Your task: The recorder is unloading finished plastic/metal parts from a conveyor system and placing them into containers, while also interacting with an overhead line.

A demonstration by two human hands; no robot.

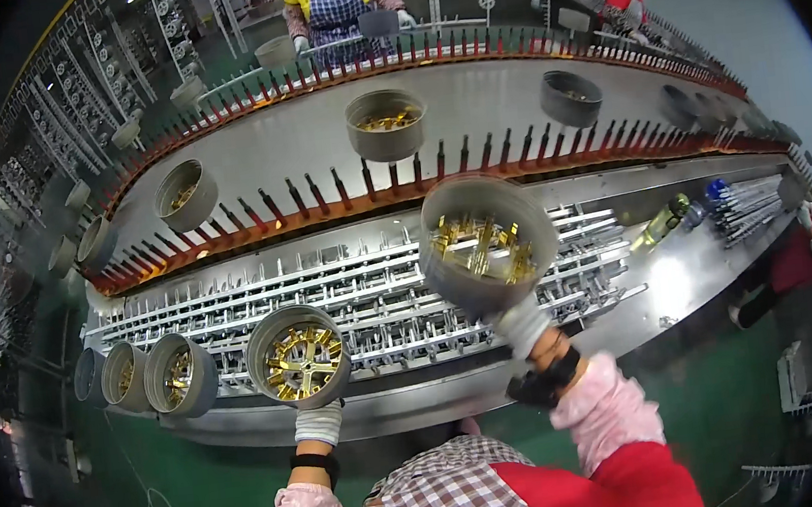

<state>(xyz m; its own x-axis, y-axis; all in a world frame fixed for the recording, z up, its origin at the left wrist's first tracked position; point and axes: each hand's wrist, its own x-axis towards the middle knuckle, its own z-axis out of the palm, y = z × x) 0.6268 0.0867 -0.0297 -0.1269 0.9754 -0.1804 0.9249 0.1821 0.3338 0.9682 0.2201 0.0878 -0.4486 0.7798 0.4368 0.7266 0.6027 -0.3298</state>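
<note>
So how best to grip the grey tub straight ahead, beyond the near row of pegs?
I'd grip the tub by its left and right outer walls, coming down from above: it looks upright, round and straight-sided, its open top shows gold pieces inside, and pegs line the near side.

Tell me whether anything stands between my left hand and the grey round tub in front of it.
Nothing visible does: the gloved left hand meets the near wall of the grey round tub of golden pieces directly. The neighbouring tub stands to the left, outside that line. The grip itself is hidden.
</note>
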